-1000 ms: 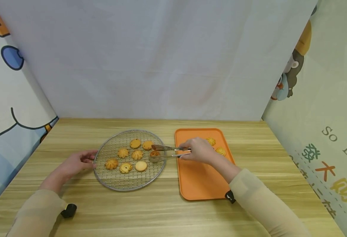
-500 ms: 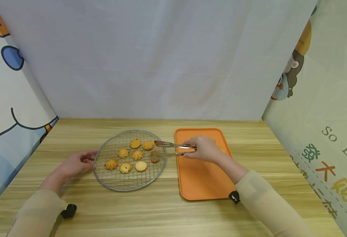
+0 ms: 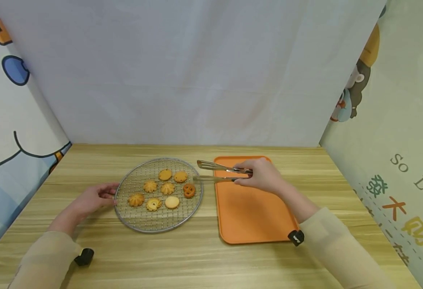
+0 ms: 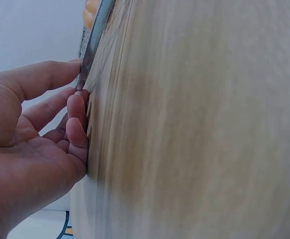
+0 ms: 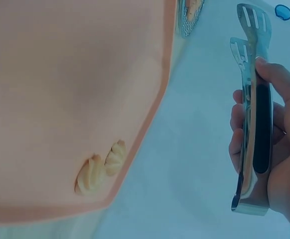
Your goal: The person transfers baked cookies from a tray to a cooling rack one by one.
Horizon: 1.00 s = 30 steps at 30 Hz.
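Note:
My left hand (image 3: 95, 199) pinches the left rim of a round wire cooling rack (image 3: 158, 231) between thumb and fingers. Several cookies lie on the mesh, among them a piped cookie (image 3: 136, 200), a plain round one (image 3: 172, 202) and a pretzel-shaped one (image 3: 189, 190) near the right edge. In my right hand (image 3: 263, 175) are metal serving tongs (image 3: 211, 165) with slotted ends, spread apart with nothing between them. They hang above the gap between rack and orange tray (image 3: 254, 218). Two piped cookies (image 5: 91, 174) show in the tray's corner in the right wrist view; my hand hides them from the head view.
A wood-grain table (image 3: 160, 261) lies under rack and tray, which stand a short way apart. Behind rises a pale curtain (image 3: 197, 80). Printed cartoon panels (image 3: 395, 140) flank both sides.
My right hand has drawn the tongs back from the pretzel-shaped cookie, moving right and up. That cookie stays on the rack, now fully visible. The left hand has not moved.

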Motion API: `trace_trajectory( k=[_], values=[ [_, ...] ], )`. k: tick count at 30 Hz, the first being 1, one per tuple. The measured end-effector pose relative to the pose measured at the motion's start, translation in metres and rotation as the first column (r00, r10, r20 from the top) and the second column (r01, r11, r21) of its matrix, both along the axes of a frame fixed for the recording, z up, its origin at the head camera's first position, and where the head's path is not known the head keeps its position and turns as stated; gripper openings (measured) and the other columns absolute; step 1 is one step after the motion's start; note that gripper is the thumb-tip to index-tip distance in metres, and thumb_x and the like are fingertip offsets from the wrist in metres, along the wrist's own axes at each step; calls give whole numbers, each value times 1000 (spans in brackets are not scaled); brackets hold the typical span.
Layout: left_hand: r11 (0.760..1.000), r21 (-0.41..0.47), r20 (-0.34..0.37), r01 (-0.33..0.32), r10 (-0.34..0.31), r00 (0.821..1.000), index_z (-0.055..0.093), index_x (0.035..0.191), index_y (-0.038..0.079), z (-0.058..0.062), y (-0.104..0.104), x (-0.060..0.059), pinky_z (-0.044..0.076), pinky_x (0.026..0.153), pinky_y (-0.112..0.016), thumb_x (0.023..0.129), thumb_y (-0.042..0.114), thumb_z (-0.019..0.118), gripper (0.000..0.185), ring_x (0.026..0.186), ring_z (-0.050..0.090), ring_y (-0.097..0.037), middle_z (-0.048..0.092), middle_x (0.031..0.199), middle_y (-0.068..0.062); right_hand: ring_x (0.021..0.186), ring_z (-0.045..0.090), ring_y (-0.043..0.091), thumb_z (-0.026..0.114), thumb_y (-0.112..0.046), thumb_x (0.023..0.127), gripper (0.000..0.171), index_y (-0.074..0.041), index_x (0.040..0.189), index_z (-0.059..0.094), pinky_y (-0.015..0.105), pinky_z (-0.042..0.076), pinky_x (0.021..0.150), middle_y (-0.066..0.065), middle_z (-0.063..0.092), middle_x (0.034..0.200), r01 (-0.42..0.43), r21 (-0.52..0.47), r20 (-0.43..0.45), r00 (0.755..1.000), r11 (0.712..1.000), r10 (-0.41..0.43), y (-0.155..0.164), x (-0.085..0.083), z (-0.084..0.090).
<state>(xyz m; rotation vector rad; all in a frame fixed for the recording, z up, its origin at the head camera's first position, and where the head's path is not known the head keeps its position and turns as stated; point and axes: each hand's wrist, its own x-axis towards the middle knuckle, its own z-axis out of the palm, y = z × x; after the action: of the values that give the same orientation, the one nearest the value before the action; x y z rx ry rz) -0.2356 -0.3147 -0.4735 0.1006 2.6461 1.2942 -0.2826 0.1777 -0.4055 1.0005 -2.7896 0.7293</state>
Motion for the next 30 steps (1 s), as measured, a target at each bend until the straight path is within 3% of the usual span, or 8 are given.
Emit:
trace_trajectory(
  k=[4,10,14,18,22,30],
  values=[
    [1000,-2,1,4,-4,1000,35,139,-11,0,0,0,47,72,-20,85,11,68,67,94,51,-14,49,122,-26,54,50,5,74,-32,81,42,-14,117,68,24,42,52,1,69,93,26,18,19,999,1000,-26,8,2,8],
    [1000,10,-3,7,-7,1000,35,139,-12,1,-1,1,46,72,-20,85,10,67,67,91,49,-11,49,121,-26,50,44,7,74,-32,81,41,-14,117,68,25,37,50,-7,61,71,57,41,-8,998,998,-57,20,3,15],
    [1000,15,5,8,-8,1000,34,140,-11,2,-1,1,46,71,-21,85,10,67,67,92,49,-11,48,122,-26,48,40,6,74,-31,81,39,-14,115,69,25,33,49,-8,56,66,52,34,-36,998,998,-51,27,4,17],
    [1000,8,5,12,-12,1000,34,140,-11,2,-2,2,47,72,-21,86,11,68,68,95,50,-15,48,123,-27,48,40,5,74,-29,81,38,-14,115,69,25,33,50,-4,64,79,50,16,-40,998,999,-49,34,3,18],
    [1000,4,-1,18,-18,1000,34,140,-11,1,-2,2,47,72,-21,86,12,68,68,97,51,-18,48,123,-28,53,47,4,75,-28,80,41,-14,118,66,26,39,54,5,69,99,62,-5,-34,998,998,-62,40,4,19],
    [1000,-5,9,9,-9,1000,34,140,-11,3,-1,3,47,72,-21,86,12,68,68,96,50,-15,48,123,-27,64,57,7,77,-26,78,38,-14,111,64,29,47,62,7,68,100,108,-24,-35,993,994,-109,48,6,18]
  ],
)
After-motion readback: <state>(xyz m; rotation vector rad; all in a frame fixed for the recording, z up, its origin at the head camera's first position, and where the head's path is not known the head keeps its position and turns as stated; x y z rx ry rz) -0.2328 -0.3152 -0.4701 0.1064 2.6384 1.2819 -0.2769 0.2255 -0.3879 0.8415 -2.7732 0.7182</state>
